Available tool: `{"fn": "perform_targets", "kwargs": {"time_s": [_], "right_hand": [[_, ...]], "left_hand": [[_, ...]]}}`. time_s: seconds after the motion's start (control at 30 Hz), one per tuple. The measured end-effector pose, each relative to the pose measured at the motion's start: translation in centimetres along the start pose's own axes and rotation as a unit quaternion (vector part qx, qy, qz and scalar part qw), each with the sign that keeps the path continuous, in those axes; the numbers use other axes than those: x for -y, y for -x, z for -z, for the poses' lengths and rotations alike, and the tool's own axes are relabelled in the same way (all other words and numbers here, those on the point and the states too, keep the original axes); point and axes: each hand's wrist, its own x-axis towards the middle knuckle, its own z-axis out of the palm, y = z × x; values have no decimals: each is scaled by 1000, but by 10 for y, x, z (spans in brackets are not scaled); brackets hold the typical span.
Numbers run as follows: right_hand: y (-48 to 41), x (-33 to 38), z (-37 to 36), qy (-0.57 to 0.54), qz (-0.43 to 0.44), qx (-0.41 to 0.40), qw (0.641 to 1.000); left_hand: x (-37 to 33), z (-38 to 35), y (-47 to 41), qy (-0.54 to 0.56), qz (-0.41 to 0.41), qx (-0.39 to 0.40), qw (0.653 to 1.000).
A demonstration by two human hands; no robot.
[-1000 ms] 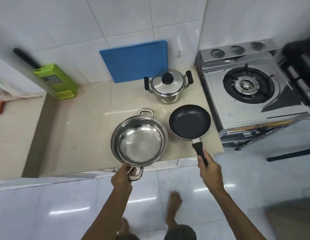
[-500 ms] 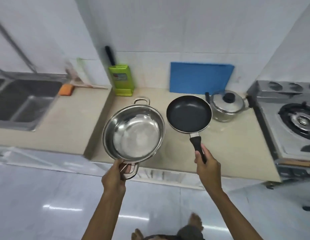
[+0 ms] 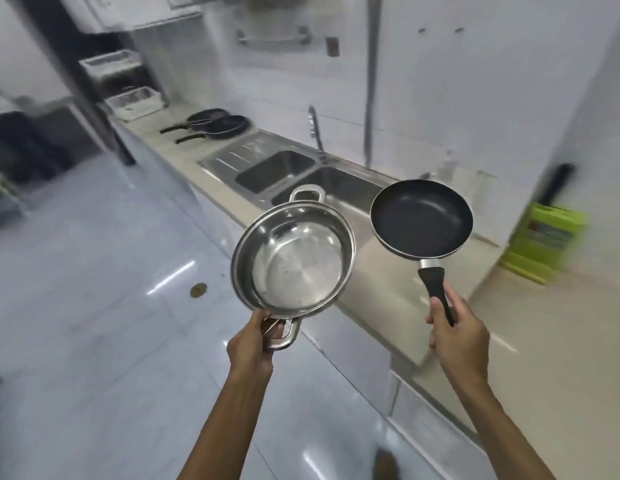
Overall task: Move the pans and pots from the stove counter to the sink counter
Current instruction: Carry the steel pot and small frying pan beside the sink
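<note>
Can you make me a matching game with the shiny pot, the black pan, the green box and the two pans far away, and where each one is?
Things:
1. round shiny steel pot with loop handles
2. round black frying pan
3. green plastic knife holder
4. two dark frying pans

Places:
A. on the counter beyond the sink
B. held in the left hand
C. standing against the wall at the right
D. held in the right hand

Pairs: 1-B, 2-D, 3-C, 4-A

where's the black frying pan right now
In the head view it's right of centre, the black frying pan held up by its handle in the right hand, beside the steel pot and in front of the sink.
</note>
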Motion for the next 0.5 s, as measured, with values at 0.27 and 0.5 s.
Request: {"fn": "perform_targets", "kwargs": {"time_s": [0.27, 0.5], "right_hand": [[-100, 34, -213, -12, 18, 144, 989], [-197, 68, -383, -4, 0, 203, 979]], "left_hand": [[-103, 20, -156, 78, -43, -113, 990], [-189, 1, -287, 93, -50, -166, 980]]}}
